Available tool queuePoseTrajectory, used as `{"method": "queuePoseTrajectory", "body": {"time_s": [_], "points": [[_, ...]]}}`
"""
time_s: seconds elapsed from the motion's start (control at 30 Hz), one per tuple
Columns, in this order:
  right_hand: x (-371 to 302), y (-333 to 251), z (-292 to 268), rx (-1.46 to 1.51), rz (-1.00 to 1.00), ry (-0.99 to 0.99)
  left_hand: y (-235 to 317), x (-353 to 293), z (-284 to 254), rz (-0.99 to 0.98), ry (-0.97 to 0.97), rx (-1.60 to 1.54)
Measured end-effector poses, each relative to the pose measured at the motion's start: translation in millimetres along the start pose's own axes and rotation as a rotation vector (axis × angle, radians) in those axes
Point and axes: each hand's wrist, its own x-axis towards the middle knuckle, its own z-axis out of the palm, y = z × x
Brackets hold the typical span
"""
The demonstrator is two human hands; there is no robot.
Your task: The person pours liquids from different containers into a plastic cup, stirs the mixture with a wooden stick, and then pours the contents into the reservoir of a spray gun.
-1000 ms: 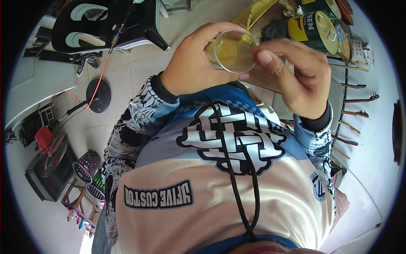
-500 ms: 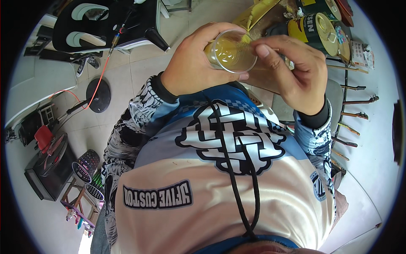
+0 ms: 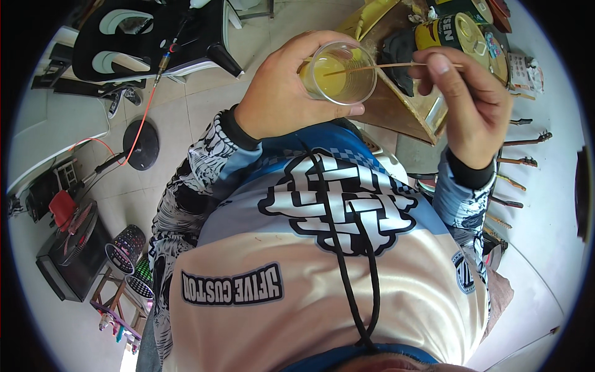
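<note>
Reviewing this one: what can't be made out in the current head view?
All in the head view:
Thin stick: the right hand covers part; its lower end is unclear at the yellow liquid.
Left hand: partly hidden by the clear cup.
Black furniture: cut off by the upper edge.

White capitals [image 3: 447, 30] mark the can [image 3: 460, 41] beyond the right hand [image 3: 468, 102] and the shirt patch [image 3: 232, 284] below the left hand [image 3: 282, 93].
</note>
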Motion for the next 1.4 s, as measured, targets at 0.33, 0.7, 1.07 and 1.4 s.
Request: {"method": "queuePoseTrajectory", "body": {"time_s": [0.33,0.7,1.07,1.4], "points": [[10,-22,-34,0.06,-0.281,-0.016,1,-8,-18,0.03,0.01,-0.022],[6,-38,-54,0.096,-0.293,-0.225,4,-14,-24,0.064,-0.004,0.02],[-3,-39,-43,0.071,-0.287,-0.052,4,-20,-24,0.032,-0.022,-0.012],[-13,-35,-40,0.069,-0.26,-0.022,2,-25,-21,0.037,-0.032,0.001]]}}
